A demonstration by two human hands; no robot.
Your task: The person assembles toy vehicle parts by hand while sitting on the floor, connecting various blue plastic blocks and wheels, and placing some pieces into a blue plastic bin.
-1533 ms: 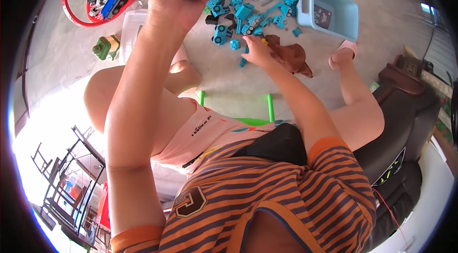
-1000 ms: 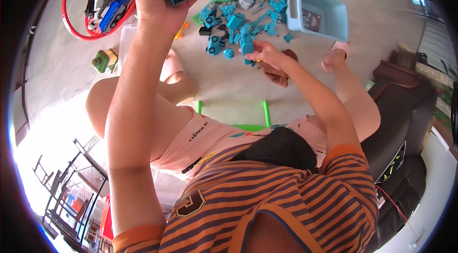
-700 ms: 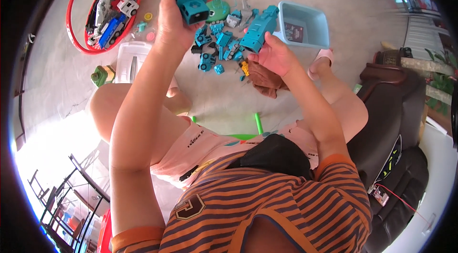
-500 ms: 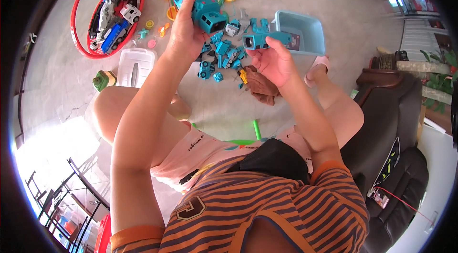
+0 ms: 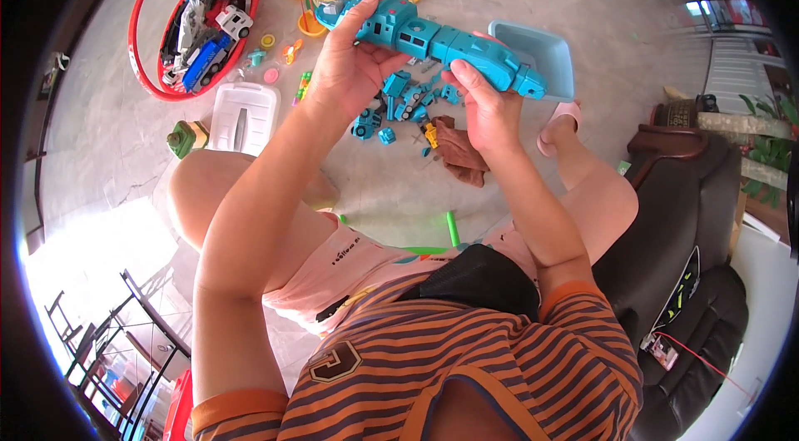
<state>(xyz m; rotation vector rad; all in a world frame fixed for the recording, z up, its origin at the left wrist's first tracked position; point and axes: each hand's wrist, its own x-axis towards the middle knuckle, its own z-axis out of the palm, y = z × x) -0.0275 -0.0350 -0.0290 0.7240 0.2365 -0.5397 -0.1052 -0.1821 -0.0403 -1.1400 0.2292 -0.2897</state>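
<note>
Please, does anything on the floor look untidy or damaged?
Nothing looks clearly damaged. Loose teal toy pieces lie scattered outside the blue bin, and a brown cloth is crumpled beside them, which looks untidy.

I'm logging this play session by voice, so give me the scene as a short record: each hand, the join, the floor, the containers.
Left hand: grips windowed teal section
Right hand: grips narrow-ended teal section
Join: sections meet end to end; whether locked, cannot tell
Floor: loose teal pieces; brown cloth, small yellow piece beside it
Containers: pale blue bin, partly behind the narrow-ended section; red basket holding toy vehicles
</note>
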